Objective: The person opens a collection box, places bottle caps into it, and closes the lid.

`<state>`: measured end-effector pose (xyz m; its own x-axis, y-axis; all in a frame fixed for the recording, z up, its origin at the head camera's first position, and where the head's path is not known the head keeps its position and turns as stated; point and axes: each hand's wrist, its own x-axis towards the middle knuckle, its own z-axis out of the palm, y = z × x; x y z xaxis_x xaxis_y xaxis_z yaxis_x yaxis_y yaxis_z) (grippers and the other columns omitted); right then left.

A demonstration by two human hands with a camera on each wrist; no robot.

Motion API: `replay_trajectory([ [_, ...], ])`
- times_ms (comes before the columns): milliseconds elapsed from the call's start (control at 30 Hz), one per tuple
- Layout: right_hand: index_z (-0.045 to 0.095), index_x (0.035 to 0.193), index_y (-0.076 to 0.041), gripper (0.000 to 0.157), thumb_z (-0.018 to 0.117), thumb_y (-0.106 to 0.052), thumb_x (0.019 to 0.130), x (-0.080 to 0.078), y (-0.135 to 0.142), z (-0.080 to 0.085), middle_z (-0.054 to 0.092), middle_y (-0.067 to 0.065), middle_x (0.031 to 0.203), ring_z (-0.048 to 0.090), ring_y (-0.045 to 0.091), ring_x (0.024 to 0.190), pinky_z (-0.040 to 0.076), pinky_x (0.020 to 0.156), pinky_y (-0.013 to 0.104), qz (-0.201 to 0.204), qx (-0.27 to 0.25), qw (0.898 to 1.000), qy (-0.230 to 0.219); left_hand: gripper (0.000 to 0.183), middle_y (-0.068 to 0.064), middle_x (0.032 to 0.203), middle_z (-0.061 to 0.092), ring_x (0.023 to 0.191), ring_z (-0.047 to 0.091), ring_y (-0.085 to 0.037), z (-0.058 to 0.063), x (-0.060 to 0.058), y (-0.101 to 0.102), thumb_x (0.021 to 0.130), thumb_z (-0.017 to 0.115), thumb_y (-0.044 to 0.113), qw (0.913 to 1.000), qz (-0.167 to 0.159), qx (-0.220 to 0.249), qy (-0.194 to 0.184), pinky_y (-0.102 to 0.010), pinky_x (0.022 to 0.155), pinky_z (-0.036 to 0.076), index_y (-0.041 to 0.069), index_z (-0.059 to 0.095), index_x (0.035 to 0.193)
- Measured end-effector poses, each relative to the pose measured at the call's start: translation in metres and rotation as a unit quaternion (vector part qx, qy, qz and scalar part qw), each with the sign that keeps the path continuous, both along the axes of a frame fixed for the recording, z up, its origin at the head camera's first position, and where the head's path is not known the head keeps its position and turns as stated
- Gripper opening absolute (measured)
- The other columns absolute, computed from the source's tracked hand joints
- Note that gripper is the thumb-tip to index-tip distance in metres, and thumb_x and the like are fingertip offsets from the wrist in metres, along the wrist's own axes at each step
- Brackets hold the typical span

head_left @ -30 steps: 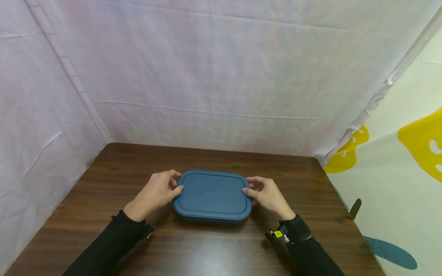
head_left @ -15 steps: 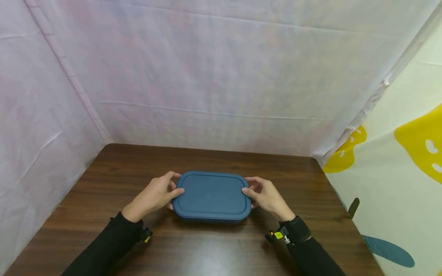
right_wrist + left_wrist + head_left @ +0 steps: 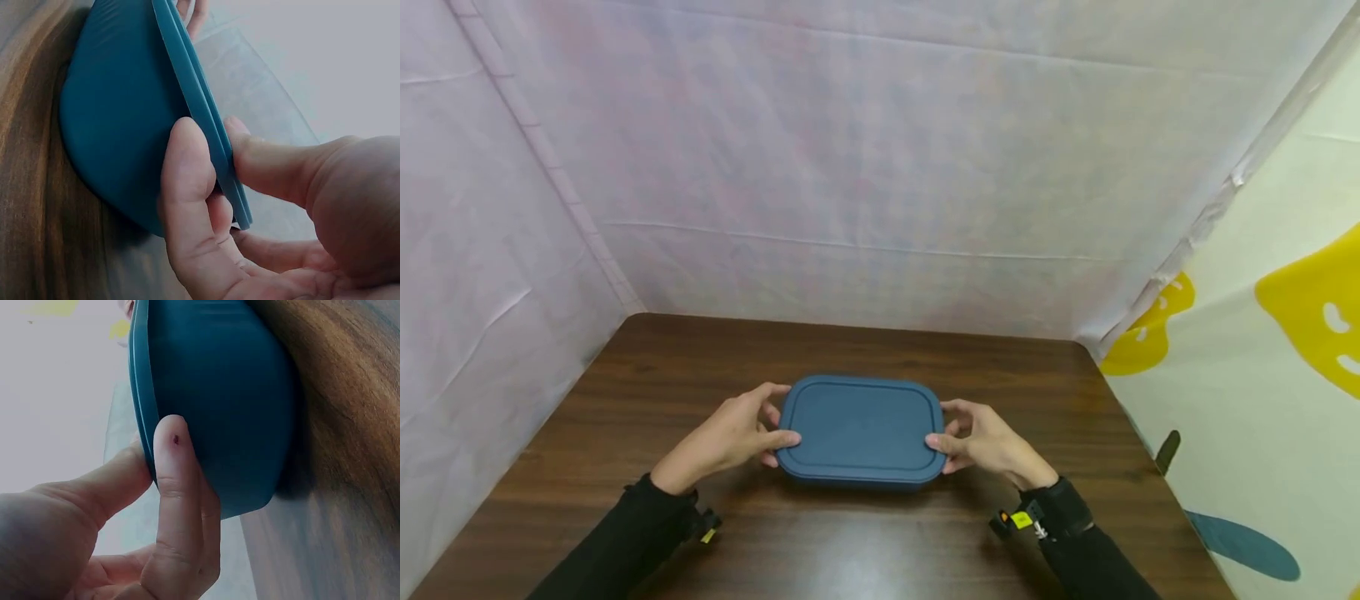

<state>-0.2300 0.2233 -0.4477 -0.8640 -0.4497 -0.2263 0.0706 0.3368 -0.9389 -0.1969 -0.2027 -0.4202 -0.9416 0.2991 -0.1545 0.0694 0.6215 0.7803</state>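
A dark blue rectangular lunch box [image 3: 231, 412] with rounded corners stands on the wooden table. Its lid [image 3: 859, 429] of the same colour lies over the top, with a groove running round the rim. My left hand [image 3: 730, 435] pinches the lid's left edge, thumb above and fingers below the rim. At the opposite end my right hand [image 3: 996, 443] grips the lid's edge the same way. In the right wrist view, fingertips [image 3: 189, 147] press the box's side just under the rim. The inside of the box is hidden.
The brown table [image 3: 865, 542] reaches back to a pale cloth wall [image 3: 865, 167]. Another cloth wall [image 3: 497, 292] runs along its left side. On the right hangs a white cloth with yellow shapes [image 3: 1318, 308].
Both hands have shifted a little toward me along the lid's ends, most clearly in the last half second. The lunch box stays nearly in place, its lid still on.
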Motion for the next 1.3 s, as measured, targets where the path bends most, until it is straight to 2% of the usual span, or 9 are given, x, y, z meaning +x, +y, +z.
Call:
replay_trajectory([
  [300, 0.037, 0.178, 0.003, 0.088, 0.084, -0.027, 0.110, 0.003, -0.003, -0.002, 0.078, 0.013, 0.106, 0.081, 0.022, 0.082, 0.074, 0.084, 0.044, -0.009, 0.019, 1.000, 0.021, 0.092, -0.026, 0.136, 0.070, 0.077, 0.081, -0.020, 0.001, 0.002, 0.000, 0.107, 0.086, 0.025, 0.9999, -0.014, -0.007, 0.001, -0.041, 0.077, 0.072, -0.003, 0.033, 0.178],
  [400, 0.044, 0.176, 0.002, 0.085, 0.085, -0.033, 0.110, 0.004, -0.004, -0.003, 0.078, 0.016, 0.116, 0.079, 0.021, 0.086, 0.072, 0.081, 0.041, -0.014, 0.066, 0.995, 0.071, 0.093, -0.034, 0.152, 0.063, 0.102, 0.084, -0.031, -0.003, 0.003, 0.003, 0.110, 0.083, 0.034, 0.9976, -0.030, -0.039, 0.049, -0.048, 0.088, 0.072, -0.004, 0.033, 0.178],
  [467, 0.048, 0.174, 0.000, 0.083, 0.084, -0.037, 0.109, 0.006, -0.007, -0.004, 0.075, 0.020, 0.131, 0.079, 0.026, 0.098, 0.071, 0.086, 0.044, -0.018, 0.116, 0.984, 0.135, 0.093, -0.035, 0.164, 0.055, 0.125, 0.079, -0.042, -0.007, 0.005, 0.009, 0.111, 0.081, 0.042, 0.9915, -0.036, -0.074, 0.101, -0.057, 0.101, 0.070, -0.002, 0.035, 0.179],
  [567, 0.051, 0.174, -0.003, 0.080, 0.084, -0.038, 0.109, 0.011, -0.017, -0.003, 0.065, 0.025, 0.152, 0.078, 0.033, 0.120, 0.070, 0.096, 0.049, -0.025, 0.175, 0.954, 0.242, 0.093, -0.031, 0.178, 0.045, 0.156, 0.058, -0.054, -0.013, 0.007, 0.021, 0.111, 0.077, 0.055, 0.9713, -0.038, -0.139, 0.189, -0.071, 0.119, 0.057, 0.004, 0.040, 0.180],
  [667, 0.049, 0.175, -0.003, 0.082, 0.085, -0.037, 0.109, 0.013, -0.032, -0.002, 0.057, 0.027, 0.163, 0.068, 0.043, 0.144, 0.064, 0.114, 0.058, -0.027, 0.203, 0.921, 0.332, 0.093, -0.024, 0.187, 0.037, 0.167, 0.046, -0.055, -0.016, 0.006, 0.036, 0.111, 0.073, 0.063, 0.9559, -0.053, -0.171, 0.233, -0.076, 0.126, 0.050, 0.011, 0.041, 0.181],
  [733, 0.047, 0.177, -0.004, 0.084, 0.084, -0.039, 0.110, 0.013, -0.042, -0.001, 0.052, 0.026, 0.173, 0.061, 0.044, 0.155, 0.059, 0.123, 0.061, -0.017, 0.214, 0.907, 0.363, 0.096, -0.021, 0.191, 0.032, 0.174, 0.037, -0.053, -0.017, 0.004, 0.046, 0.110, 0.068, 0.071, 0.9476, -0.072, -0.193, 0.244, -0.079, 0.134, 0.040, 0.014, 0.040, 0.182],
  [933, 0.038, 0.181, -0.003, 0.088, 0.073, -0.050, 0.115, 0.011, -0.065, -0.005, 0.034, 0.024, 0.190, 0.025, 0.051, 0.180, 0.031, 0.140, 0.077, 0.059, 0.258, 0.887, 0.378, 0.100, -0.017, 0.195, 0.025, 0.182, 0.020, -0.049, -0.026, 0.000, 0.068, 0.110, 0.057, 0.082, 0.9362, -0.110, -0.228, 0.244, -0.083, 0.142, 0.011, 0.018, 0.036, 0.184],
  [1033, 0.035, 0.182, -0.002, 0.089, 0.069, -0.052, 0.117, 0.010, -0.072, -0.005, 0.030, 0.023, 0.192, 0.023, 0.051, 0.180, 0.023, 0.141, 0.080, 0.073, 0.278, 0.879, 0.382, 0.099, -0.017, 0.195, 0.024, 0.182, 0.019, -0.049, -0.030, -0.001, 0.074, 0.110, 0.054, 0.082, 0.9321, -0.106, -0.237, 0.253, -0.083, 0.143, 0.009, 0.018, 0.037, 0.184],
  [1300, 0.031, 0.183, 0.000, 0.089, 0.061, -0.055, 0.119, 0.007, -0.071, -0.009, 0.025, 0.021, 0.194, 0.023, 0.049, 0.181, 0.021, 0.144, 0.076, 0.083, 0.320, 0.859, 0.391, 0.099, -0.018, 0.195, 0.025, 0.181, 0.021, -0.050, -0.036, -0.001, 0.081, 0.110, 0.050, 0.084, 0.9260, -0.089, -0.254, 0.264, -0.084, 0.142, 0.013, 0.019, 0.037, 0.184],
])
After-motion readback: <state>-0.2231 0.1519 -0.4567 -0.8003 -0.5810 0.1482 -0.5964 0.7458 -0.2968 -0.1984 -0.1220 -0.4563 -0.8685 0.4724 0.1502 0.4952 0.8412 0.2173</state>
